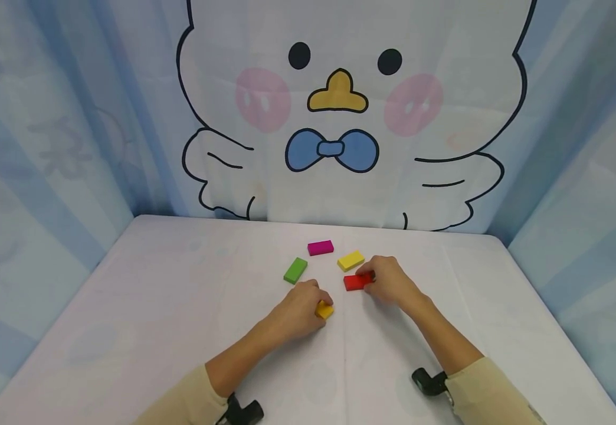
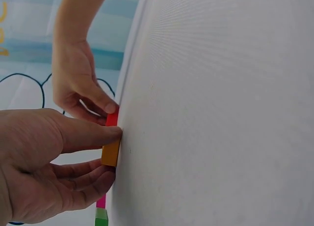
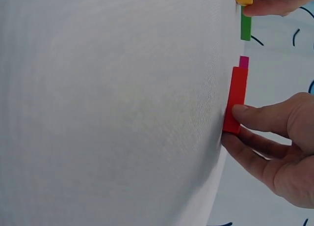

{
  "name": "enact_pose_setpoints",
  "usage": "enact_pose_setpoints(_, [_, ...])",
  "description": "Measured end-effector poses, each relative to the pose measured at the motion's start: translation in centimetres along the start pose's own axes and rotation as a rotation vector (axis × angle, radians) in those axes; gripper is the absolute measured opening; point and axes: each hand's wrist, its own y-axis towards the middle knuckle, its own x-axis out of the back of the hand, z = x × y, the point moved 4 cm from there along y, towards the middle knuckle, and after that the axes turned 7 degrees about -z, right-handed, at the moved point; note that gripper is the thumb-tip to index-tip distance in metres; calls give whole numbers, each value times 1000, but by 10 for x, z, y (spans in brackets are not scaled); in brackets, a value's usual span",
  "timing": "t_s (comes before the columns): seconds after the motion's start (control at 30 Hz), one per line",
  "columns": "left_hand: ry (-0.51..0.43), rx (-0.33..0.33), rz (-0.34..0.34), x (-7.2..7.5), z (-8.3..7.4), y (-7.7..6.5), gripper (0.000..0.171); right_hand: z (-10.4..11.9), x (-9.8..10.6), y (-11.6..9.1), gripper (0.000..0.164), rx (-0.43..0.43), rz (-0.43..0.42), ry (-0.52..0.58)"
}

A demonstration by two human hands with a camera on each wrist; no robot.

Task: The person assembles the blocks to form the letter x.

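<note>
Five small rectangular blocks would form a loose ring on the white table, so I name each by colour. My left hand [image 1: 297, 310] pinches an orange-yellow block [image 1: 324, 310] between thumb and fingers, low at the table surface; the left wrist view shows the block [image 2: 110, 154] spanning the gap between them. To its right, my right hand [image 1: 393, 283] grips the right end of a red block [image 1: 353, 283], thumb on its side face [image 3: 235, 93]. A yellow block [image 1: 351, 260] lies just behind the red one. Beyond the left hand lies a green block [image 1: 295, 270], tilted, and farther back a magenta block [image 1: 321, 248].
The white-covered table [image 1: 180, 295] ends at a backdrop [image 1: 334, 195] with a cartoon bird and blue bow tie. Pale blue patterned curtains [image 1: 37, 177] hang on both sides. Dark wrist cameras [image 1: 429, 382] stick out at both sleeves.
</note>
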Motion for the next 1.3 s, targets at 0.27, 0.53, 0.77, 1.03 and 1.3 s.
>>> enact_pose_setpoints(0.27, [7,17,48,2,1,-5,56,0,-2,1,33,-2,-3,-8])
enact_pose_setpoints(0.53, [73,-32,68,9,2,-9,57,-1,0,0,32,15,-6,-16])
enact_pose_setpoints(0.77, [177,-106,82,13,5,-22,52,-2,-1,0,33,13,-6,-13])
enact_pose_setpoints(1.03, [250,-207,142,14,9,-38,57,-3,-1,-1,33,10,-9,-13])
enact_pose_setpoints(1.3, [293,-228,231,11,8,-41,69,-3,-1,-1,32,39,-23,-3])
